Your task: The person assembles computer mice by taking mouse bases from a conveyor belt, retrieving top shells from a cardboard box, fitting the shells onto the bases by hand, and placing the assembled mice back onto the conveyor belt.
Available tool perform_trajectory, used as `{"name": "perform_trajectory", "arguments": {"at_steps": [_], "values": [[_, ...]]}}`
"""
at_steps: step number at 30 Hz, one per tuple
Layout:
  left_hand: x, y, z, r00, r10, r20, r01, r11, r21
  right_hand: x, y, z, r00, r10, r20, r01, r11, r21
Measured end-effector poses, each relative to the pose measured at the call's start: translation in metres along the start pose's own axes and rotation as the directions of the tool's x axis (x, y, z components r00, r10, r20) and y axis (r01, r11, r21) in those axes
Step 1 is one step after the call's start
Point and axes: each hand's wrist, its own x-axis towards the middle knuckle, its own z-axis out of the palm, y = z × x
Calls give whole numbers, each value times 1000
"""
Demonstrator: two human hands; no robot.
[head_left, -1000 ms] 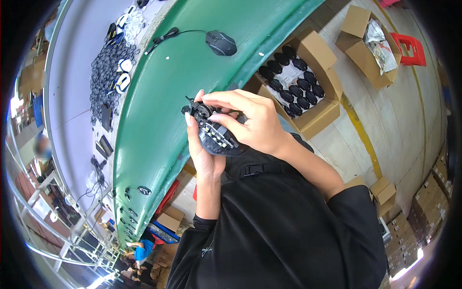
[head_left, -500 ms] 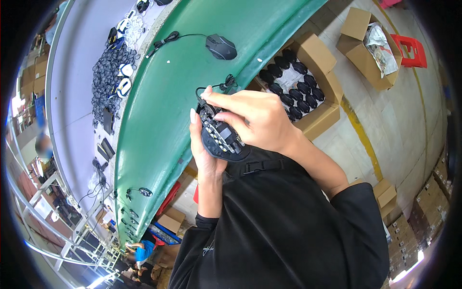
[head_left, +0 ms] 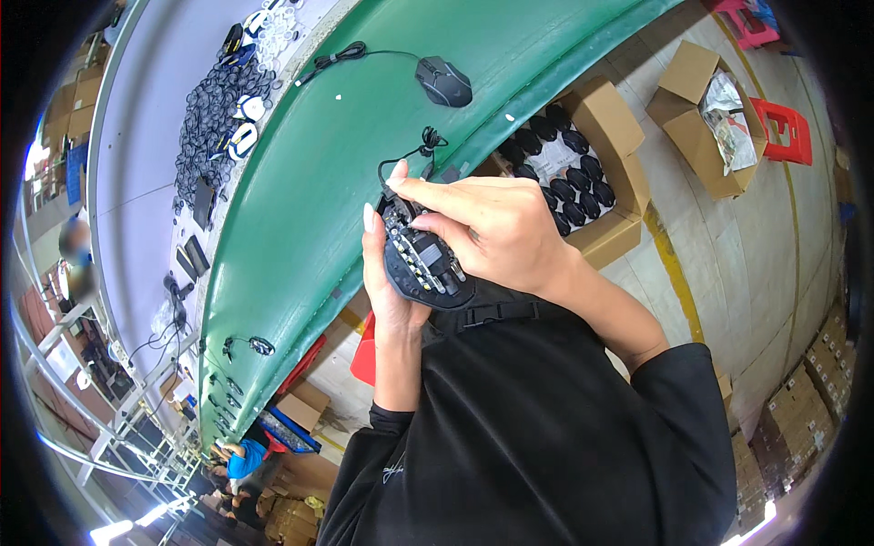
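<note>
A computer mouse [head_left: 421, 259] lies opened up in my left hand [head_left: 391, 296], its circuit board and inner parts facing up. The left fingers wrap round its black base from the side and below. My right hand [head_left: 514, 227] reaches over the front end, index fingertip at the black cable [head_left: 386, 169] where it enters the mouse. Its thumb rests on the inner parts; the exact contact is partly hidden by the fingers. The cable's bundled part [head_left: 431, 138] hangs over the green surface. A closed black mouse [head_left: 444, 82] with a tied cable lies farther off on the green belt [head_left: 300, 200].
A carton [head_left: 619, 214] holding several black mice stands at the right. Beyond it are another carton [head_left: 687, 77] and a red stool [head_left: 785, 132]. Small black parts [head_left: 214, 118] are heaped on the pale bench [head_left: 137, 182] at left. A person in blue [head_left: 244, 460] is far off.
My view has shifted slightly, so the belt and cartons appear displaced. Both hands keep nearly the same hold on the opened mouse, with the right index finger still at the cable.
</note>
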Motion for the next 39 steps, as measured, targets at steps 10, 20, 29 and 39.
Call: {"name": "perform_trajectory", "arguments": {"at_steps": [10, 20, 29, 39], "values": [[3, 0, 0, 999, -33, 14, 33, 999, 2, 2, 3, -2, 998, 25, 55, -22, 998, -51], [10, 10, 6, 990, 97, -99, -58, 939, 340, -11, -27, -15, 965, 253, 73, -262, 952, 160], [23, 3, -3, 998, 13, -65, 5, 966, 257, -29, -4, 6, 939, 344, -28, -331, 920, 212], [37, -15, -32, 961, -153, -229, 225, 914, 337, -110, 92, -10, 673, 660, -333, -646, 744, 170]]}}
